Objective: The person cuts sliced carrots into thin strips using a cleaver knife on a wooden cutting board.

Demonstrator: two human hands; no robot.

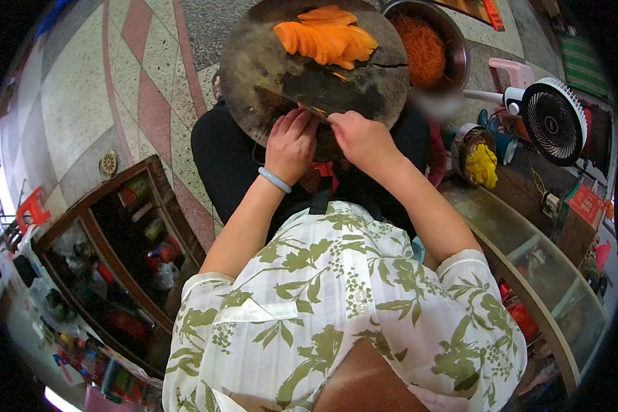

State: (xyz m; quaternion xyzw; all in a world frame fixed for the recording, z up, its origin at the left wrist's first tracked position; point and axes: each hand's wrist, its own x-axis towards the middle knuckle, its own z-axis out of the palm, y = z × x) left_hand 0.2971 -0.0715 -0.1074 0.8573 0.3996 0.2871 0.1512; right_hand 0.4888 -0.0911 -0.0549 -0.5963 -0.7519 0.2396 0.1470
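A round wooden chopping block [247, 62] rests at my lap. Thin, overlapping orange slices [326, 38], which look like carrot, lie fanned out near its far side. At the near edge, my right hand [360, 137] is closed around what appears to be the handle end of a knife [276, 97]. The dark blade points left across the block and is partly hidden. My left hand [294, 141], with a pale bangle at the wrist, has its fingers bent and pressed together against the blade. A small orange scrap [340, 76] lies just below the slices.
A metal basin [462, 51] of orange shreds [419, 51] stands beyond the block to the right. Farther right are a white fan [553, 123], a yellow cloth [482, 165] and a glass-topped cabinet [549, 275]. A dark wooden cabinet [82, 206] stands at left on the patterned floor [144, 75].
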